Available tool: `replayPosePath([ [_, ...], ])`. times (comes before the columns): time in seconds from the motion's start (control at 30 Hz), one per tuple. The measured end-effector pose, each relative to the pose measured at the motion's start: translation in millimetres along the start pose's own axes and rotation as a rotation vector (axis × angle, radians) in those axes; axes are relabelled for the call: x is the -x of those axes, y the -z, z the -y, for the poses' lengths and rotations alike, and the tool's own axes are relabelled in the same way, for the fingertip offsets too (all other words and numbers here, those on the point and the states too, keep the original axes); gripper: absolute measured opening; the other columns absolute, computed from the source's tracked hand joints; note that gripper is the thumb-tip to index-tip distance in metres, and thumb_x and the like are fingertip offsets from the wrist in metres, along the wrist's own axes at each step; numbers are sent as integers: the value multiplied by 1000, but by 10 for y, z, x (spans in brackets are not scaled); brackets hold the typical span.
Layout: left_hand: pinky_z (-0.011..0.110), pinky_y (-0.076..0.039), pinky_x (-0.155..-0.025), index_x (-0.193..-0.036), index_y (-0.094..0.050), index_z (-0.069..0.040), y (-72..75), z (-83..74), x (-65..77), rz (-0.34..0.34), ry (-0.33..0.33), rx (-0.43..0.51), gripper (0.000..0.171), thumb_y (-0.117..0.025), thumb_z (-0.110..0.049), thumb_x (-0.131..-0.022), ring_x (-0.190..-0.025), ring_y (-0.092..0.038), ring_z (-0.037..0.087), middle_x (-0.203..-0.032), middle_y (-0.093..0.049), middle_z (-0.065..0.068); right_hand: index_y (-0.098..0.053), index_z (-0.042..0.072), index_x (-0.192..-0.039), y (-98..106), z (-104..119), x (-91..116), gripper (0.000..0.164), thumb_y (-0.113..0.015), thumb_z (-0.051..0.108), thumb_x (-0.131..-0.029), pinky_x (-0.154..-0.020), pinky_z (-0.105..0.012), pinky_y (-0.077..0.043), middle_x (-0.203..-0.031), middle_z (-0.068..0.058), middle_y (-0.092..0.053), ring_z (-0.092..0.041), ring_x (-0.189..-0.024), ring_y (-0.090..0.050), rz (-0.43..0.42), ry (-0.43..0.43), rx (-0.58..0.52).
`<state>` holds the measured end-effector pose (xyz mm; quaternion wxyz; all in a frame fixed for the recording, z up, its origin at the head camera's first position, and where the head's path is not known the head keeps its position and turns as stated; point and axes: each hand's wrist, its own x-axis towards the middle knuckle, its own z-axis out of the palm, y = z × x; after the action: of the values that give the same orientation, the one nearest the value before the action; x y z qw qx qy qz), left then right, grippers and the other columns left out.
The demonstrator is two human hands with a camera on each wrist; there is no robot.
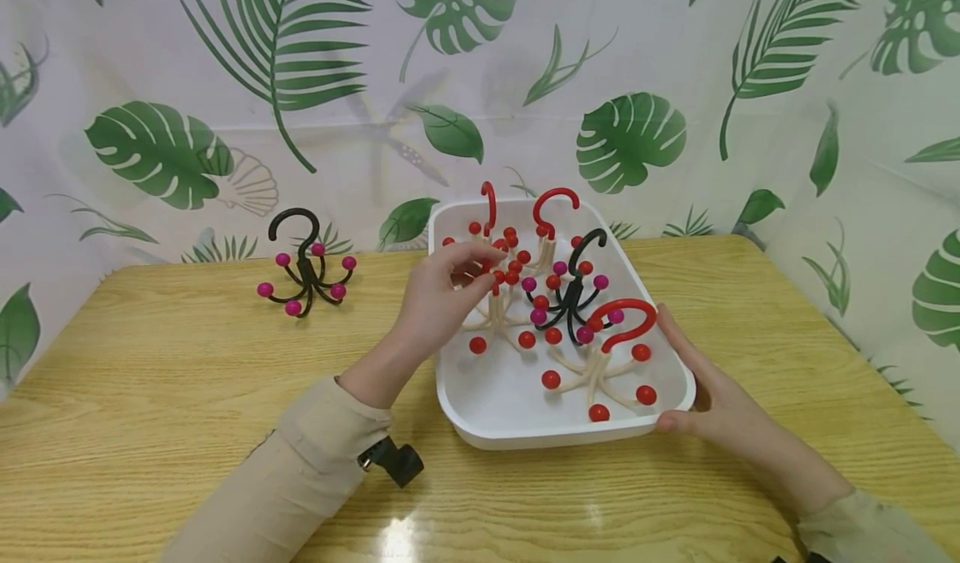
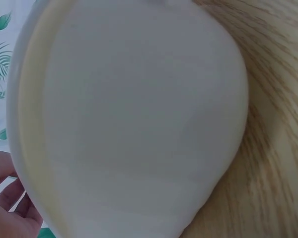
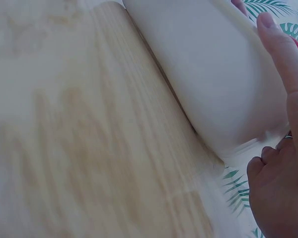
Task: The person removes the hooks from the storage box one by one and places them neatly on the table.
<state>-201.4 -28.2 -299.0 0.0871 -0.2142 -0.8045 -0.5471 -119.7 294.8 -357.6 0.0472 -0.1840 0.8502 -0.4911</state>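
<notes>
My left hand (image 1: 442,296) reaches over the left side of a white tray (image 1: 487,404), thumb and fingers pinching the top of a beige claw hanger (image 1: 495,317) with red ball tips. Its hook is mostly hidden behind those fingers. With my right hand (image 1: 705,396) I grip the tray's near right corner, thumb at the rim; the right wrist view shows this thumb (image 3: 280,52) along the tray's side. Inside stand more beige hangers with red hooks, one nearest me (image 1: 596,367), plus a black hanger (image 1: 573,296) with magenta balls.
Left of the tray, another black claw hanger (image 1: 306,275) with magenta balls stands on the wooden table (image 1: 187,396). Leaf-printed cloth (image 1: 510,71) hangs close behind the table's back edge. In the tray, the hangers' arms overlap one another.
</notes>
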Motion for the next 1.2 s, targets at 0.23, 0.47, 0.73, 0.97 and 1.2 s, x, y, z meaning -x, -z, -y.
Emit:
replayPosePath([
  [0.23,30,-52,-81,-112,-68,-9,34,-66,-8,-2,-8,19,22,-65,-6,-90,-92,-58,16,-106,-63,1,-4,32,-153,1,-6,1,100,-72,13,-84,-92,-14,-37,-160,0,1,-43,-140,-8,1,1,4],
  [0.47,32,-51,-82,-112,-67,-7,96,-151,8,-14,-45,69,22,-64,-5,-91,-92,-58,16,-105,-63,2,-4,34,-153,17,-1,-1,99,-72,14,-83,-93,-13,-34,-160,4,1,-41,-141,-7,6,-5,16],
  [0.73,29,-51,-84,-113,-67,-8,231,-287,12,-32,-123,109,23,-63,-4,-91,-94,-59,14,-108,-65,0,-5,33,-153,34,6,5,101,-74,15,-81,-110,-35,-25,-159,7,4,-32,-144,2,11,-9,33],
  [0.97,29,-52,-84,-114,-67,-6,416,-388,-5,-75,-106,182,24,-65,-4,-90,-95,-61,16,-109,-66,3,-1,26,-154,68,-4,21,111,-79,18,-77,-111,-58,3,-160,0,7,-29,-144,10,13,90,208],
  [1.2,28,-52,-84,-115,-66,-5,634,-428,-27,-148,-56,235,26,-66,-4,-89,-99,-60,20,-113,-65,5,3,22,-154,92,62,31,112,-78,27,-78,-112,-55,7,-160,-5,6,-24,-145,10,21,74,368],
])
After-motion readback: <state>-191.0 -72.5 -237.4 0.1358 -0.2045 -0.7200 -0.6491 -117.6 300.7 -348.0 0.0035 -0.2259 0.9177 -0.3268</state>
